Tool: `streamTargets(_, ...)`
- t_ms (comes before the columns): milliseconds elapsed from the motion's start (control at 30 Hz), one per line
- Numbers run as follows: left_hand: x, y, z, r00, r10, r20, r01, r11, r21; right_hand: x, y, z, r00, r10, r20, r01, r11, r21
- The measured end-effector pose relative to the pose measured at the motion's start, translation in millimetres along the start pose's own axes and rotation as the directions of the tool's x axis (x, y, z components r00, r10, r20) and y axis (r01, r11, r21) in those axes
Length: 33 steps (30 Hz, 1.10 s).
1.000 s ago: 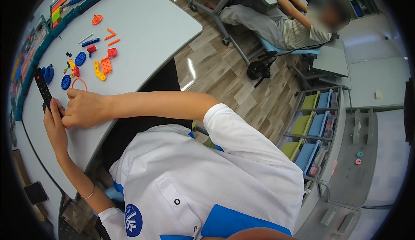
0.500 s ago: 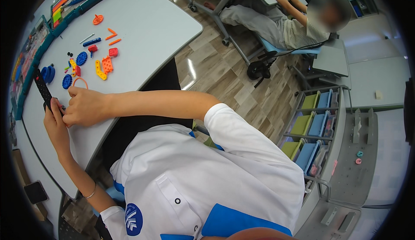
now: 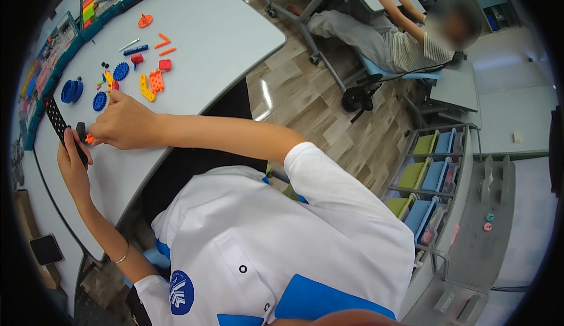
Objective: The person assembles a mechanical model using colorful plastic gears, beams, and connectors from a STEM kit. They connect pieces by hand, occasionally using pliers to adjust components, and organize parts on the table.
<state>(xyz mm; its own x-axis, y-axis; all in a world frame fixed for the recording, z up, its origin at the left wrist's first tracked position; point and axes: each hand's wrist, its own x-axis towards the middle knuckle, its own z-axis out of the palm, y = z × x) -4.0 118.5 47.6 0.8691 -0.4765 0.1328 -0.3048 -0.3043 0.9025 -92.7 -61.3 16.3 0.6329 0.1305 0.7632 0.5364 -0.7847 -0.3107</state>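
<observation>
Our pale worktop point(image 3: 205, 38) stretches from nine toward twelve o'clock. At nine, our right hand point(image 3: 126, 122) is pinched narrow, while our left hand point(image 3: 73, 164) grips a black perforated strip point(image 3: 55, 117) pointing toward eleven. From our right hand, a blue wheel point(image 3: 70, 91) sits at ten o'clock, a yellow angled piece point(image 3: 145, 88) at one; at eight, its fingertips hold a small orange piece point(image 3: 90, 138).

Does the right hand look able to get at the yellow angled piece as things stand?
Probably yes: the yellow angled piece lies uncovered on the table near the right hand, nothing visible between them, though that hand seems busy beside the black strip.
</observation>
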Motion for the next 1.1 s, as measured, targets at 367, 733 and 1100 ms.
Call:
streamTargets(367,-1.1,-8.9,8.5,0.997,0.054,-0.047,-0.054,0.999,0.003,-12.7,25.4,11.0,0.972,0.169,-0.163,-0.204,0.949,-0.238)
streamTargets(733,1.4,-16.4,10.1,0.980,0.198,-0.020,-0.199,0.979,-0.042,-18.3,27.2,13.6,0.952,0.281,-0.121,-0.306,0.893,-0.329)
streamTargets(1100,0.2,-10.3,8.1,0.994,0.106,-0.023,-0.106,0.994,-0.035,-20.6,37.3,10.9,0.926,0.377,-0.031,-0.357,0.845,-0.397)
